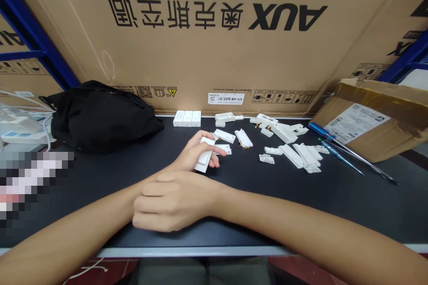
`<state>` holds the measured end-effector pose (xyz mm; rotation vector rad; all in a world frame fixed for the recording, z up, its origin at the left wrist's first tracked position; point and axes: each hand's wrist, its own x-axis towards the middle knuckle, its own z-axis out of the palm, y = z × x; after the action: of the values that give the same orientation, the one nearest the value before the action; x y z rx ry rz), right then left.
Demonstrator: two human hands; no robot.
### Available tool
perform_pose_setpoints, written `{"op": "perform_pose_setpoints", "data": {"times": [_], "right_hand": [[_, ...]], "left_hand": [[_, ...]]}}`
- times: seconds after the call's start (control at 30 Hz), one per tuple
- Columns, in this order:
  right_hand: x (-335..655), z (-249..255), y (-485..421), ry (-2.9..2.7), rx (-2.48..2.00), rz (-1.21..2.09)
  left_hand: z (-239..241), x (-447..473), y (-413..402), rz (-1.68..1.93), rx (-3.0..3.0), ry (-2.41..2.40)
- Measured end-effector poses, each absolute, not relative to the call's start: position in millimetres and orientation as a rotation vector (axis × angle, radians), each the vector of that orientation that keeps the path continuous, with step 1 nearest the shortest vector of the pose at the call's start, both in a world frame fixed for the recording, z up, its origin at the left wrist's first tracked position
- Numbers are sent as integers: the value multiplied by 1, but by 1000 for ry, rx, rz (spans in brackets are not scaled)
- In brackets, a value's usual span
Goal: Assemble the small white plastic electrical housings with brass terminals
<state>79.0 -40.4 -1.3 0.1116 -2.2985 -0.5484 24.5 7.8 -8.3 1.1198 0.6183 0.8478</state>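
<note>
1. OK, L hand [197, 151] curled round white part [203, 156], fingers + thumb clamped on it, lower end sticking out past fingertips. Part is a flat plastic piece, over black bench [334, 213].
2. R hand [174, 200] lying on L forearm [76, 213], fingers together, slightly relaxed, not clamped on anything.
3. Just right of white part: loose parts [287, 132], all white plastic, scattered on bench, some w/ brass contacts [250, 145].
4. Behind white part: 3 white blocks [187, 118] side by side, touching.
5. Far right of it: 2 screwdrivers [319, 130], blue handles, lying on bench beside open cardboard box [368, 120].
6. Left of it: black bag [100, 116], then white device [20, 124] w/ cables.
7. Well behind it: AUX carton [217, 22], standing upright against bench's back edge.
</note>
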Motion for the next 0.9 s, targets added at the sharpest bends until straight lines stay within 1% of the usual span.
{"op": "perform_pose_setpoints", "data": {"times": [0.07,0.2,0.3,0.33,0.37,0.4,0.47,0.5,0.67,0.9], "right_hand": [[94,8,-45,-2354,66,-567],[142,42,-46,-2388,103,-748],[197,63,-30,-2336,-235,-917],[218,65,-22,-2353,-407,-952],[240,66,-12,-2375,-692,-962],[261,64,-3,-2372,-1024,-929],[301,54,15,-2298,-1665,-702],[318,48,22,-2273,-1783,-637],[367,20,39,-2297,-1973,-410],[369,11,41,-2338,-1988,-217]], "left_hand": [[-8,23,7,825,1126,619],[-10,19,7,876,1124,641],[-11,18,9,906,1153,638],[-12,17,10,883,1170,624],[-12,17,11,853,1190,607],[-13,17,12,826,1214,589],[-13,16,12,795,1259,560],[-13,16,11,790,1276,549],[-15,14,9,780,1309,526],[-16,12,11,724,1320,470]]}}
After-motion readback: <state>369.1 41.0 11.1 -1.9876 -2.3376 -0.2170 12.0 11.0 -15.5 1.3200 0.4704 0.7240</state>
